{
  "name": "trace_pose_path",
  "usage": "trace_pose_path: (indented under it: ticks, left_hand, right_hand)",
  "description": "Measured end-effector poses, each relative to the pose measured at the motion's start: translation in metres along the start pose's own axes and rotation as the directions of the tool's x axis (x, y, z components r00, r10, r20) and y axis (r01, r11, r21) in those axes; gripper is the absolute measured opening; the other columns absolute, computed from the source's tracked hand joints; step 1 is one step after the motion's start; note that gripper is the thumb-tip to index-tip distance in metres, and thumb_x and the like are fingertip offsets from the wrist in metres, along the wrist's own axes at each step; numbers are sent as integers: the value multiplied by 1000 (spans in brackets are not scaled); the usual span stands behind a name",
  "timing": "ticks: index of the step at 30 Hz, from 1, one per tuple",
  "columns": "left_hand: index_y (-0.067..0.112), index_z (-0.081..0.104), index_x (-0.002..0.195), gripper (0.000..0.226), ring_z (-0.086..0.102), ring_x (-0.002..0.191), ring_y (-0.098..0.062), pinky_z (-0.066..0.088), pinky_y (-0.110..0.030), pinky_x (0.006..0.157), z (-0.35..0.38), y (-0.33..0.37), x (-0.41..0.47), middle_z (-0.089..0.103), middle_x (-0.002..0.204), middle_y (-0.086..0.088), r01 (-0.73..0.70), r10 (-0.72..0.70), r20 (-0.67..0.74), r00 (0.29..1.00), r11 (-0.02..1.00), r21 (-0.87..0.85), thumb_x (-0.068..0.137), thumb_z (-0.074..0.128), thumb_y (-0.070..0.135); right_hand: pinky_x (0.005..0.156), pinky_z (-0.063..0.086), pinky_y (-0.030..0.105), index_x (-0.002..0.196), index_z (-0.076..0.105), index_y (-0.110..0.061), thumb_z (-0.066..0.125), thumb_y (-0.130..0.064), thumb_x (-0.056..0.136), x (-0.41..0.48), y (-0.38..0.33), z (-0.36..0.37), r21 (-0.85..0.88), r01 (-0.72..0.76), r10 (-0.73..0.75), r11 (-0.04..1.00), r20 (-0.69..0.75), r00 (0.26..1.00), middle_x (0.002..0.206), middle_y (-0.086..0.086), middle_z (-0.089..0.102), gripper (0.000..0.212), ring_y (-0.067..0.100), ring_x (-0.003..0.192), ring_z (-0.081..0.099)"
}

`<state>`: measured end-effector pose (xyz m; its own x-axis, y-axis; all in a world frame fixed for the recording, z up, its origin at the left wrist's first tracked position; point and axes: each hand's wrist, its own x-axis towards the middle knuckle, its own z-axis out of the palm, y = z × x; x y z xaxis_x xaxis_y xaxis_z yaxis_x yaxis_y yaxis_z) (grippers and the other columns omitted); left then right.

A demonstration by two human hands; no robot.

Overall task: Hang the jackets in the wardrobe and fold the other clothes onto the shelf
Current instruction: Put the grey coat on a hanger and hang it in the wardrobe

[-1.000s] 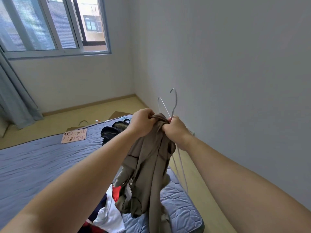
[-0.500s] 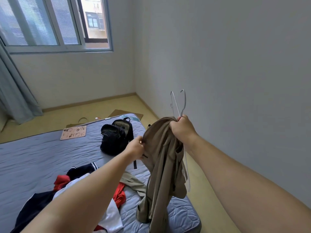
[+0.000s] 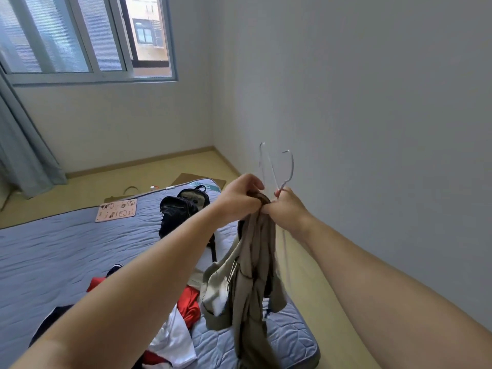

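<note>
A khaki jacket (image 3: 247, 283) hangs bunched in the air over the mattress's right edge. My left hand (image 3: 239, 198) grips its top fold at the collar. Right beside it, my right hand (image 3: 288, 209) pinches the same fold together with the necks of two thin wire hangers (image 3: 277, 169), whose hooks stick up above my hands. The hangers' lower wires run down behind the jacket and are mostly hidden. A pile of red, white and dark clothes (image 3: 183, 326) lies on the mattress below my left arm.
A grey quilted mattress (image 3: 66, 257) lies on the wooden floor. On it rest a black backpack (image 3: 181, 211) and a pink printed card (image 3: 116, 210). A white wall stands close on the right; a window and curtain (image 3: 24, 145) fill the far left.
My left hand rose from the jacket's side back to its top fold beside my right hand. The jacket is gathered tighter, and the view shifted slightly.
</note>
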<state>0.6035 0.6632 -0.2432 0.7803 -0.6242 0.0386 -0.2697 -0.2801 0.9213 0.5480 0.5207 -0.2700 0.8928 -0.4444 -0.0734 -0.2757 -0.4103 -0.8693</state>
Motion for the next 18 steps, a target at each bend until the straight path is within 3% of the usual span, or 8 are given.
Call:
trace_pose_path:
  ticks: [2, 4, 7, 9, 11, 14, 16, 18]
  left_hand:
    - [13, 59, 107, 43, 65, 96, -25, 57, -35, 72, -1, -17, 0, 65, 103, -5, 39, -38, -50, 998, 999, 17, 67, 58, -4]
    - [11, 58, 110, 42, 64, 101, -24, 58, -39, 81, 4, -44, -2, 63, 105, -3, 102, -95, -54, 994, 983, 155, 73, 63, -8]
    - [13, 52, 107, 45, 55, 100, -23, 55, -41, 86, 22, -92, -8, 51, 110, -4, 277, -254, -110, 961, 886, 373, 70, 78, 12]
    - [14, 47, 108, 55, 54, 100, -24, 54, -35, 83, 36, -118, -14, 47, 110, -4, 400, -352, -196, 915, 848, 347, 69, 84, 28]
    - [15, 48, 117, 64, 55, 102, -22, 48, -30, 79, 51, -136, -18, 51, 112, -3, 420, -381, -180, 907, 843, 336, 72, 86, 39]
    - [24, 53, 133, 66, 54, 113, -16, 42, -25, 87, 67, -147, -15, 53, 126, 2, 305, -308, -46, 950, 887, 347, 76, 83, 36]
    - [25, 64, 121, 43, 59, 109, -15, 44, -25, 87, 70, -145, -9, 62, 117, 6, 271, -288, 10, 957, 910, 314, 82, 79, 31]
    - [19, 70, 98, 7, 62, 90, -16, 48, -26, 81, 70, -142, -3, 68, 93, 3, 306, -319, 58, 946, 936, 173, 91, 72, 19]
  right_hand:
    - [74, 39, 26, 119, 42, -18, 69, -16, 86, 0, 4, 2, 24, -41, 42, 999, -57, 997, 115, 5, 54, 43, 17, 97, 53]
    - [70, 36, 21, 127, 45, -16, 67, -20, 89, -2, 8, 6, -4, -36, 35, 999, -69, 997, 114, 1, 51, 44, 13, 94, 50]
    - [63, 32, 12, 134, 45, -11, 68, -21, 90, -7, 10, 9, 1, 0, 0, 1000, -105, 994, 115, -2, 48, 50, 14, 98, 48]
    - [60, 32, 10, 122, 49, -13, 68, -20, 91, -8, 7, 9, 37, 12, -8, 999, -123, 992, 109, -2, 50, 38, 13, 91, 49]
    - [49, 33, 10, 96, 49, -17, 66, -18, 90, -8, 3, 8, 66, 22, -13, 998, -141, 990, 86, -3, 49, 18, 11, 70, 46]
    - [43, 28, 16, 71, 36, -23, 64, -17, 88, -8, 1, 5, 88, 50, -36, 995, -157, 987, 65, -5, 38, 33, 13, 54, 35]
    - [48, 28, 20, 69, 35, -23, 64, -18, 87, -10, 2, -1, 73, 47, -31, 996, -195, 980, 62, -6, 38, 35, 14, 54, 36]
    - [53, 31, 25, 70, 39, -21, 65, -20, 88, -12, 5, -9, 64, 26, -10, 998, -249, 968, 65, -5, 42, 32, 16, 60, 41]
